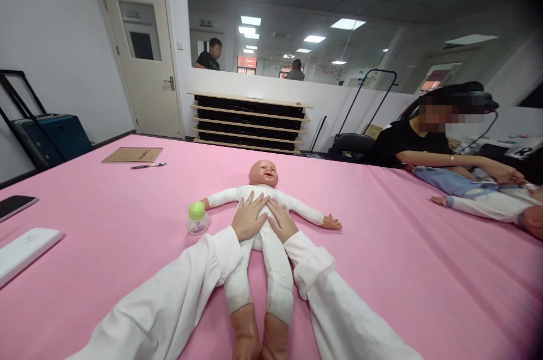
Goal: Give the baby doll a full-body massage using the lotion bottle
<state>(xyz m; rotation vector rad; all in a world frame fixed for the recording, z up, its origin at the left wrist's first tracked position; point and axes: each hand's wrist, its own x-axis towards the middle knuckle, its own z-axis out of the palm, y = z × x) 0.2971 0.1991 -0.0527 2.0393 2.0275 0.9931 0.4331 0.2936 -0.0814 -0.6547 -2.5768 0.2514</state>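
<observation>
A baby doll (279, 283) with a white cloth body lies on its back, its head away from me and its feet near me. My left hand (249, 217) rests flat on the doll's torso, fingers stretched toward its chest. Beside it, my right hand (280, 218) also lies flat on the torso, palm down. The thumbs are close together, and the hands hide much of the doll's belly and chest. A small jar with a green lid (197, 218) stands by the doll's hand on the left.
A pink-covered table (373, 269) carries a brown notebook (132, 155), a pen (148, 166), a dark phone (16, 205) and a white box-like device (27, 252). At right, a person (418, 137) handles another doll (487, 193). Behind are stacked shelves (250, 120).
</observation>
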